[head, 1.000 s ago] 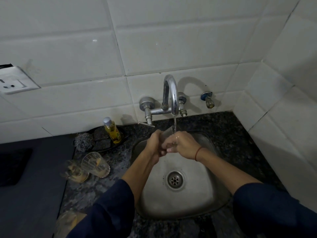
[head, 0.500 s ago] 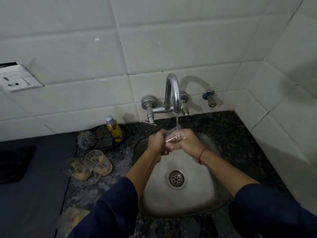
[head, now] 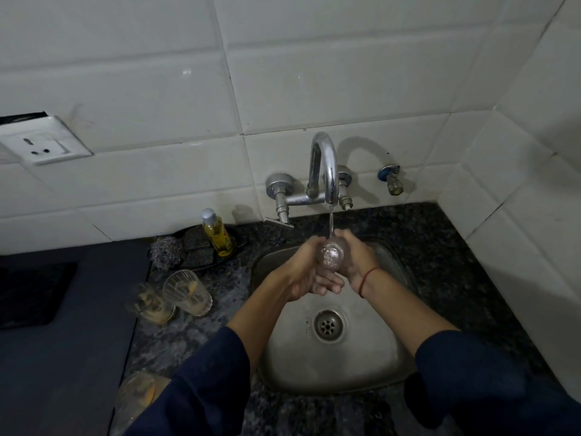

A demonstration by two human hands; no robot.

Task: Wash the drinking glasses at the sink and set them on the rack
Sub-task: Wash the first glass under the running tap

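Glass (head: 331,258) at frame centre, held over the sink (head: 377,357) directly under the tap (head: 325,165) stream, presumably for rinsing. Left hand (head: 303,272) and right hand (head: 356,259) both curl round its sides to steady it. Unwashed glasses (head: 188,292) stand on the counter (head: 440,247) at left, within reach.

Both hands (head: 327,265) holding glass (head: 330,255), under running tap (head: 323,171), over sink (head: 333,366)
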